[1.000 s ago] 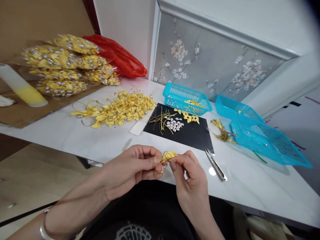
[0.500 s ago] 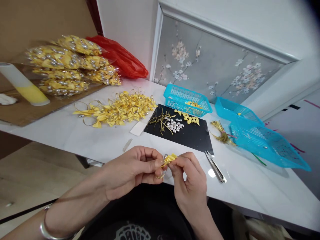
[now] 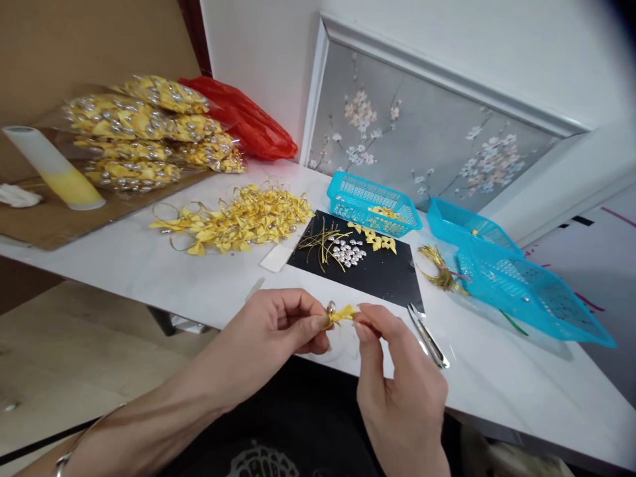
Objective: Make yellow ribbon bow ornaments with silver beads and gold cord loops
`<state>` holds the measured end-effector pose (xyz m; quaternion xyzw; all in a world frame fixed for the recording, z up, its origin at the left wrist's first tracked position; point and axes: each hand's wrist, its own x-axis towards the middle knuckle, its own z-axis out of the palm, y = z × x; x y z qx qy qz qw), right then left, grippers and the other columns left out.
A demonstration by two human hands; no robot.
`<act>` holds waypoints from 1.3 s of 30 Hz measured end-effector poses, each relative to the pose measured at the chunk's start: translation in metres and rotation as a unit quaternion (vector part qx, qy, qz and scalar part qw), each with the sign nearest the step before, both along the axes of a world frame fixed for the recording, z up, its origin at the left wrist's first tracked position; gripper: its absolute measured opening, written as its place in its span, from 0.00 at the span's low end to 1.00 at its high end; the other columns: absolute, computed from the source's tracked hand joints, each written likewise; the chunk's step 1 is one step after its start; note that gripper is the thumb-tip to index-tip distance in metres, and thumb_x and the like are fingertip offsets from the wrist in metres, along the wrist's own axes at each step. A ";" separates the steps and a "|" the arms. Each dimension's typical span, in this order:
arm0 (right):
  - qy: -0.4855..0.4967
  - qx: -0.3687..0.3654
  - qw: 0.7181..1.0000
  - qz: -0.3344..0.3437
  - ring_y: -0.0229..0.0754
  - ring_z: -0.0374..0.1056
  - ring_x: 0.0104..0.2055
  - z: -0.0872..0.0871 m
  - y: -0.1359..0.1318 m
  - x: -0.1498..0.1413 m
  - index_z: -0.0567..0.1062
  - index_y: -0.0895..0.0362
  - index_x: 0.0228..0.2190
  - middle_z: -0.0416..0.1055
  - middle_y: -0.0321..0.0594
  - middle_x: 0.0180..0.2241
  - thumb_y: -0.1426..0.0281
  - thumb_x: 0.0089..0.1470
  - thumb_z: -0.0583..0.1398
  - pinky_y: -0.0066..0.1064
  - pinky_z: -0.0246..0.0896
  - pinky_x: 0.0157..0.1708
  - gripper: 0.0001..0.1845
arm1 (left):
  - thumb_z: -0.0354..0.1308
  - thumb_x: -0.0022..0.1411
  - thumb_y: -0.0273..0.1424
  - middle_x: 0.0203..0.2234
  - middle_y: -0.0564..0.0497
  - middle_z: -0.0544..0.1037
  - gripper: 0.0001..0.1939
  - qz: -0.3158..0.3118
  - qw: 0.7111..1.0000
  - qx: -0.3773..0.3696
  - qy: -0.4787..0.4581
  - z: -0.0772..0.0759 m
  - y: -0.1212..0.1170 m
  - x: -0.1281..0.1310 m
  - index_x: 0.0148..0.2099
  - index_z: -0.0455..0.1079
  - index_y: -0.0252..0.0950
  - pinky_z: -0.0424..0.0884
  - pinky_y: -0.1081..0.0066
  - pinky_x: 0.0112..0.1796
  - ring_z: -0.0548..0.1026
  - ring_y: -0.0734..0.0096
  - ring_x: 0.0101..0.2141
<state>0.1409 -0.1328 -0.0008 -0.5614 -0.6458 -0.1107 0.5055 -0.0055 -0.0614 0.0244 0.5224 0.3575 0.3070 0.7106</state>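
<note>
A yellow ribbon flower (image 3: 342, 315) with a shiny silver bead (image 3: 331, 307) is between my hands, just above the table's front edge. Thumb and fingers of my left hand (image 3: 283, 328) pinch its base beside the bead. At the flower's other end, my right hand (image 3: 400, 377) has thumb and index finger closed on the tip of a yellow petal. Beyond them lies a black mat (image 3: 382, 281) bearing gold wire ties (image 3: 322, 245), silver beads (image 3: 348, 253) and yellow ribbon pieces (image 3: 381, 241). Silver thread snips (image 3: 428, 338) rest right of my right hand.
A pile of finished-looking yellow flowers (image 3: 243, 218) spreads at left, before stacked clear bags of them (image 3: 124, 119) and a red bag (image 3: 243, 119). Blue baskets (image 3: 372, 192) stand at the back and right, near a gold wire bundle (image 3: 440, 268). A white roll (image 3: 54, 165) leans far left.
My right hand has shifted right, drawing out from the flower's middle to its petal tip. The flower now shows more openly, its bead upright. My left hand keeps its pinch.
</note>
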 end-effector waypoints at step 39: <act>0.122 -0.116 0.985 0.032 0.33 0.65 0.26 0.002 -0.002 -0.002 0.73 0.56 0.36 0.67 0.35 0.31 0.79 0.57 0.59 0.24 0.65 0.26 0.07 | 0.67 0.56 0.27 0.23 0.54 0.72 0.11 -0.038 0.975 -0.189 -0.111 -0.007 0.005 0.002 0.25 0.70 0.32 0.76 0.72 0.41 0.70 0.77 0.28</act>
